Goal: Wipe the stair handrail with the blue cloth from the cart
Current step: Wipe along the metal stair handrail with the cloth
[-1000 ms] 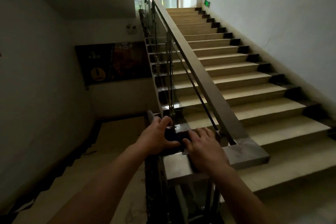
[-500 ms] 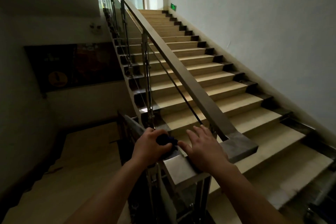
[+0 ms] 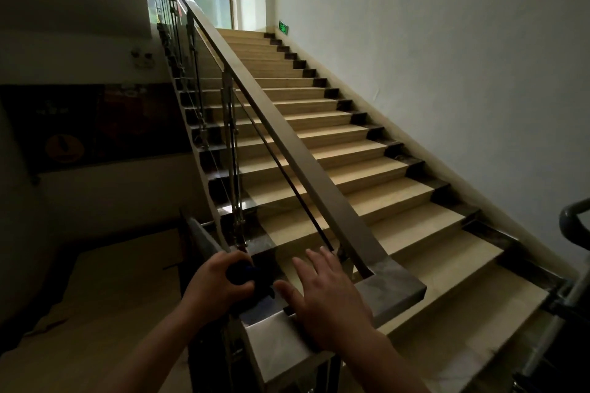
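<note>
The left hand holds the bunched blue cloth in a curled grip, pressing it on the flat lower end of the handrail. The right hand rests just beside it on the same flat section, grip spread, fingers straight.

Bare forearms, bare hands
</note>
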